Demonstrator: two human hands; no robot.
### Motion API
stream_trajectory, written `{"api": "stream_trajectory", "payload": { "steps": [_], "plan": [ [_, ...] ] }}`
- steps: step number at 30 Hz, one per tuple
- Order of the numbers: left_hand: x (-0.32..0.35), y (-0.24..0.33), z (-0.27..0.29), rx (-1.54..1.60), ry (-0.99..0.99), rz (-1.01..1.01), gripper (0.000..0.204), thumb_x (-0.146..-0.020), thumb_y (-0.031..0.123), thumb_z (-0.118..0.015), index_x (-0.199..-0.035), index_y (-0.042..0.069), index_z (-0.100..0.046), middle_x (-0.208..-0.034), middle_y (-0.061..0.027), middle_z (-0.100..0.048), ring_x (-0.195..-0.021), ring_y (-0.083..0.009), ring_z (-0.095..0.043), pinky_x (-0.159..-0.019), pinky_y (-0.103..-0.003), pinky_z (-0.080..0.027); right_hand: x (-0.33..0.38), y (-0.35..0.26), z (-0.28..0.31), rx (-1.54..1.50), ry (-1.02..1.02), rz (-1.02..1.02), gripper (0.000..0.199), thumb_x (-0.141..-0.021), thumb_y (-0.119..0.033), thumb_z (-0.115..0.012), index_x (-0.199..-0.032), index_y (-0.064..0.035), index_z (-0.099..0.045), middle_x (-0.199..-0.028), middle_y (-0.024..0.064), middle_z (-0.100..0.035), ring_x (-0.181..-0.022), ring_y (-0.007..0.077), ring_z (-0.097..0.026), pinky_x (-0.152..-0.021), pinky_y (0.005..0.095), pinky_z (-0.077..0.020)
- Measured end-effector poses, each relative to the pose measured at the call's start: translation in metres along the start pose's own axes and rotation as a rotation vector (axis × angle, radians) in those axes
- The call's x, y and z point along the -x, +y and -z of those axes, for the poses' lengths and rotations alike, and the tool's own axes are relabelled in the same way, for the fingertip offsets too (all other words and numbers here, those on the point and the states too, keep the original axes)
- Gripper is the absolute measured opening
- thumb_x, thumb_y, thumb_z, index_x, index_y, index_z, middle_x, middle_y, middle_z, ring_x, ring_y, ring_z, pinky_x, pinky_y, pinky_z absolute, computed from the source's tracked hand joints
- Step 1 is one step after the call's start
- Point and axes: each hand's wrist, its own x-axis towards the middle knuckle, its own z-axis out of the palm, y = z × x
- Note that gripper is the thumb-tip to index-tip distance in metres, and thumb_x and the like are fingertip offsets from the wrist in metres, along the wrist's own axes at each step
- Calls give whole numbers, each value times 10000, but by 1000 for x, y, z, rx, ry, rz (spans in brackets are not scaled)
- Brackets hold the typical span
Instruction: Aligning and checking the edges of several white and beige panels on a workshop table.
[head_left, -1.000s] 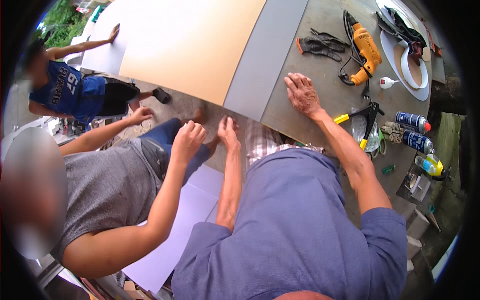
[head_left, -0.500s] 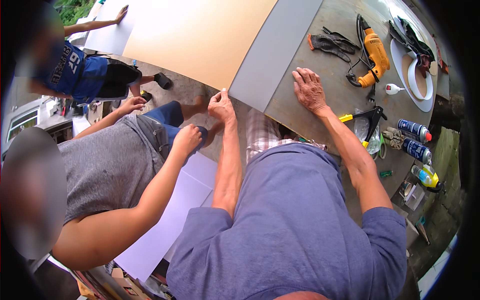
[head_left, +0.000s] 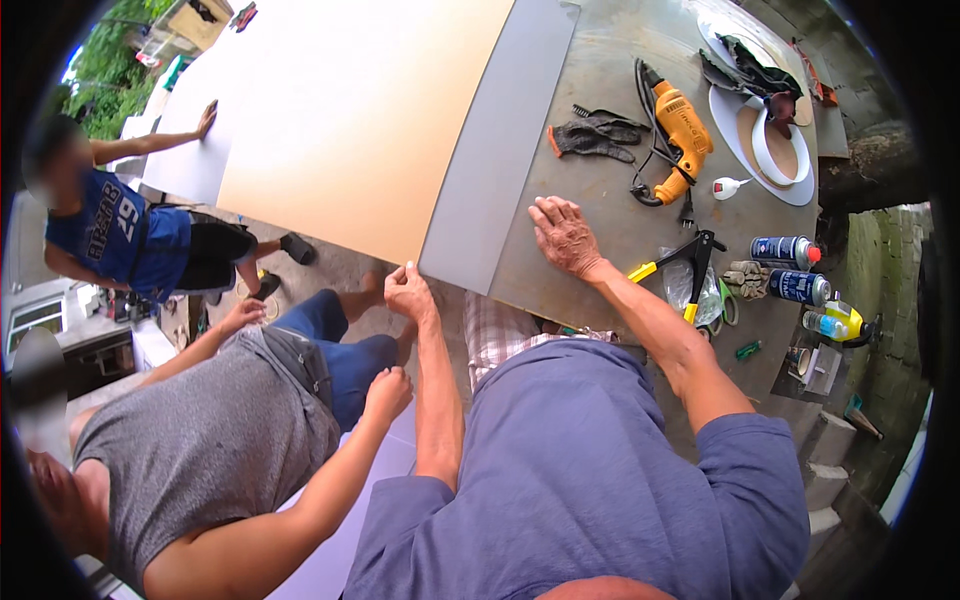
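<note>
A large tan sheet (head_left: 360,130) lies over a grey sheet (head_left: 490,150) on the metal-topped table (head_left: 610,60). At the tan sheet's near corner, my left hand (head_left: 412,295) is closed, with thumb and fingertips pinching its edge. My right hand (head_left: 567,238) rests palm down on the tabletop, to the right of the grey sheet. Its fingers are loosely bent and hold nothing. Beyond it lie dark work gloves (head_left: 597,137) and a yellow corded drill (head_left: 683,140). A black and yellow hand tool (head_left: 700,262) is close to my right forearm.
Spray cans (head_left: 785,250) stand along the right edge beside a yellow-topped spray bottle (head_left: 845,322). A small white bottle (head_left: 727,187) and a white ring (head_left: 778,150) lie farther back. One person in grey (head_left: 210,430) is close on my left; another in blue (head_left: 120,235) touches the sheet's far side.
The whole view has shifted, so the table and hands sit lower and farther left. My hands keep their places at the corner and on the tabletop.
</note>
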Motion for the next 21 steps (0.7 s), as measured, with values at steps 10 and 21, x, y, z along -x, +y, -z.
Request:
{"api": "stream_trajectory", "payload": {
  "steps": [10, 21],
  "plan": [
    [-6, -11, 1, 55, -76, 10, 192, -796, 121, -737, -811, -39, -632, -677, -88, -651, -541, -138, -582, -524, -286, -483, -1, 0, 7, -27, 42, 9, 374, -800, -148, -597, -1155, -40, -559, -1208, 103, -512, -1152, 252, -464, -1000, 384, -353],
    [-7, -11, 2, 147, -98, 99, 196, -815, 105, -719, -844, -40, -591, -679, -92, -628, -506, -123, -554, -470, -267, -463, -4, 0, 9, -36, 45, 24, 370, -797, -152, -599, -1148, -40, -565, -1209, 108, -511, -1150, 258, -466, -996, 382, -356]
  ]
}}
